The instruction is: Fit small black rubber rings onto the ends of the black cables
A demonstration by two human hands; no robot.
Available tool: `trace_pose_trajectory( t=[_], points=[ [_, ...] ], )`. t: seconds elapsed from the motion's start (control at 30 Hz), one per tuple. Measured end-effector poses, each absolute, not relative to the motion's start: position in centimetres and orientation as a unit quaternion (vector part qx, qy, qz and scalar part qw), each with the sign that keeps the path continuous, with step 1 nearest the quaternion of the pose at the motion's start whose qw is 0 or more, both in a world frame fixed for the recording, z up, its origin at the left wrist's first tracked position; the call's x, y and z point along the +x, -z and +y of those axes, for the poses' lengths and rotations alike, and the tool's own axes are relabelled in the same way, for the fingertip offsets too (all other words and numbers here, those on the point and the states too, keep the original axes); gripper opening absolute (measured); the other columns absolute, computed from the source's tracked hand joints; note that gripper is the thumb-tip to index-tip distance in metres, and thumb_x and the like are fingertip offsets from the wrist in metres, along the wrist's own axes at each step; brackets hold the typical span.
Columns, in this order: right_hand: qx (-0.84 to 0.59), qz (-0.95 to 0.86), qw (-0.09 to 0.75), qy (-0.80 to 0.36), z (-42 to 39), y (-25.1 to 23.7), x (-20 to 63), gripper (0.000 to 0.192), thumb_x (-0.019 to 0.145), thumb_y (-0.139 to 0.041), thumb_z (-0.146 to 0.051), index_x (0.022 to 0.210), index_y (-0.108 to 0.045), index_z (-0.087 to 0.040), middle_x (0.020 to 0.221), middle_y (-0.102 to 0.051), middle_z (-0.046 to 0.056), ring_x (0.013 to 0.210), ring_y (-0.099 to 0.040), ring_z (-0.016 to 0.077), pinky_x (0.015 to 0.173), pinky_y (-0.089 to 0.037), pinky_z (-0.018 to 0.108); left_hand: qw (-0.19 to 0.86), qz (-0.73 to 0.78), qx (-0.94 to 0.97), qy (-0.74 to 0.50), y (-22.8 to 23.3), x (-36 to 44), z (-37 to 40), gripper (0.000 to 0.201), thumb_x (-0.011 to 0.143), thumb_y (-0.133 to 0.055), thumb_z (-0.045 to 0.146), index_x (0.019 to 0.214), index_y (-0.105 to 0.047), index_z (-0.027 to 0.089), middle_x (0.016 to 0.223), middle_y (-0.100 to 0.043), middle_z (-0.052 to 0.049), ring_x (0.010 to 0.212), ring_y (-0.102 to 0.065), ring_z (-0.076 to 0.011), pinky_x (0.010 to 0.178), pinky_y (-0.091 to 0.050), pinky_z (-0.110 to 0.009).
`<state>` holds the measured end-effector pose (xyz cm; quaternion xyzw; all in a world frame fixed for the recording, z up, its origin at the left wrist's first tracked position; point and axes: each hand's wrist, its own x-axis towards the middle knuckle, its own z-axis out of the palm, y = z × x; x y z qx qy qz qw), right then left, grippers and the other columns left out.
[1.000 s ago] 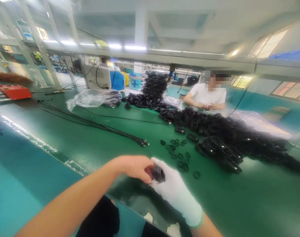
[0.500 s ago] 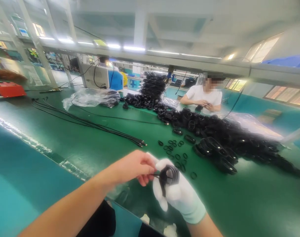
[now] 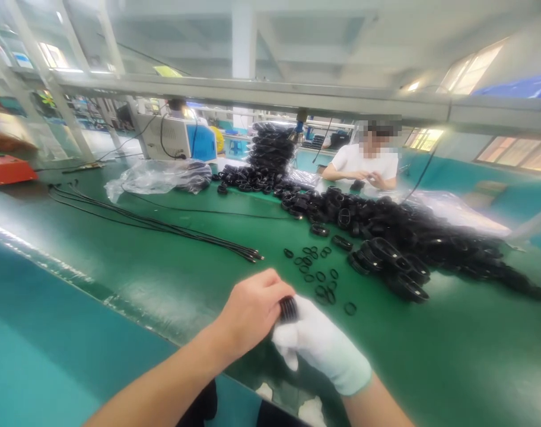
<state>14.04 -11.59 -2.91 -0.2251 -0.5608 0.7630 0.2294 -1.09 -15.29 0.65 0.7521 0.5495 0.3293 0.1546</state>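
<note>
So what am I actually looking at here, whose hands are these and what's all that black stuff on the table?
There is no machine: a camera on a person's head looks down at their own hands. The bare left hand and the white-gloved right hand together grip one small black ribbed part. On the green table lie small black rings, a long pile of larger black ring parts, black cables and a clear plastic bag. Across the table another person works with their own hands.

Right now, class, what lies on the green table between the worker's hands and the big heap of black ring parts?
Head view: small black O-rings lie scattered there on the green table.
</note>
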Motion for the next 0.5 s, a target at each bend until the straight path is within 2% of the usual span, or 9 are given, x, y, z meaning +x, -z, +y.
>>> trace_pose_trajectory(
  t=[0.1, 0.17, 0.23, 0.3, 0.5],
  points=[
    [-0.173, -0.483, 0.228, -0.827, -11.4, 3.5, 14.1, 0.043, 0.082, -0.051, -0.055, 0.075, -0.055, -0.013, 0.049, -0.056, 0.001, 0.034, -0.046, 0.0081, 0.034, -0.033, 0.018, 0.151, 0.56, 0.731, -0.359, 0.3, -1.0, -14.9, 0.033, 0.078, -0.044, 0.004, 0.091, -0.069, 0.023, 0.085, -0.058, 0.0, 0.077, -0.055, -0.012, 0.073, -0.044, -0.022],
    [-0.165, -0.433, 0.224, -0.857, -11.2, 3.8, 14.1, 0.04, 0.086, -0.045, -0.053, 0.084, -0.054, -0.014, 0.05, -0.059, 0.002, 0.033, -0.048, 0.0098, 0.034, -0.035, 0.019, 0.165, 0.567, 0.717, -0.37, 0.6, -1.2, -14.8, 0.033, 0.075, -0.046, 0.004, 0.09, -0.069, 0.024, 0.084, -0.058, 0.001, 0.076, -0.055, -0.0115, 0.072, -0.044, -0.022],
    [-0.148, -0.405, 0.212, -0.877, -11.1, 4.0, 14.1, 0.028, 0.083, -0.053, -0.04, 0.09, -0.053, -0.014, 0.056, -0.063, 0.004, 0.036, -0.052, 0.0111, 0.035, -0.037, 0.019, 0.179, 0.576, 0.706, -0.372, 0.6, -1.3, -14.6, 0.033, 0.073, -0.048, 0.003, 0.088, -0.069, 0.024, 0.083, -0.058, 0.001, 0.074, -0.055, -0.0113, 0.07, -0.044, -0.021],
    [-0.13, -0.393, 0.205, -0.887, -11.1, 4.1, 14.0, 0.026, 0.078, -0.058, -0.032, 0.096, -0.052, -0.013, 0.062, -0.065, 0.005, 0.041, -0.056, 0.0118, 0.038, -0.04, 0.019, 0.187, 0.582, 0.696, -0.377, 0.6, -1.3, -14.6, 0.033, 0.072, -0.049, 0.004, 0.088, -0.069, 0.024, 0.083, -0.058, 0.001, 0.071, -0.054, -0.0111, 0.067, -0.043, -0.021],
    [-0.142, -0.354, 0.199, -0.903, -11.2, 4.0, 13.8, 0.043, 0.088, -0.041, -0.053, 0.107, -0.049, -0.015, 0.067, -0.062, 0.004, 0.049, -0.058, 0.0133, 0.04, -0.045, 0.021, 0.193, 0.593, 0.682, -0.381, 0.7, -1.8, -14.2, 0.03, 0.072, -0.048, 0.006, 0.085, -0.07, 0.022, 0.083, -0.059, 0.001, 0.071, -0.053, -0.0117, 0.066, -0.043, -0.023]
  ],
)
